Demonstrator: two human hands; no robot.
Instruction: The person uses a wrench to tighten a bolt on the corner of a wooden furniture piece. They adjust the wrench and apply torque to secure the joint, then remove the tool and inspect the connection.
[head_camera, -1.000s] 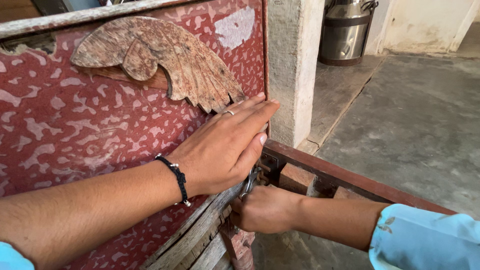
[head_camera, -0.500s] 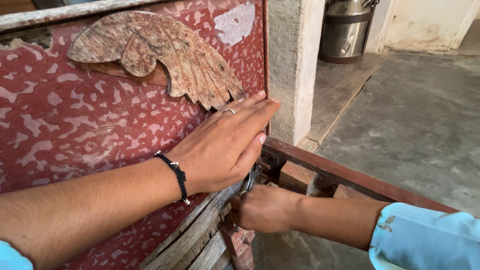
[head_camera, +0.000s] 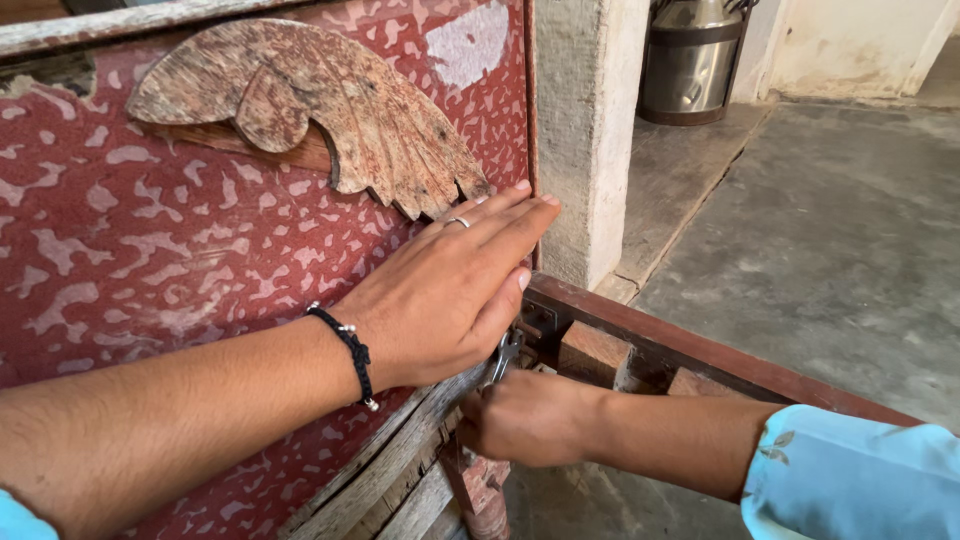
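Observation:
My left hand (head_camera: 450, 285) lies flat, fingers together, against a red patterned wooden panel (head_camera: 150, 260), just below a carved wooden wing ornament (head_camera: 300, 110). It wears a ring and a black wrist cord. Lower down, my right hand (head_camera: 525, 415) is closed around a small metal tool (head_camera: 508, 350), a spanner or pliers, whose jaws sit at a dark metal fitting (head_camera: 540, 322) where the panel's corner meets a red wooden rail (head_camera: 700, 355). Most of the tool is hidden in my fist.
A pale concrete pillar (head_camera: 590, 140) stands right behind the panel's edge. A steel milk can (head_camera: 690, 60) sits on a raised ledge beyond it. Grey concrete floor (head_camera: 840, 260) spreads to the right. Worn wooden slats (head_camera: 400, 480) run under the panel.
Both hands stay where they were on the panel and tool. The view has shifted very slightly; the tool's jaws show a little more clearly now.

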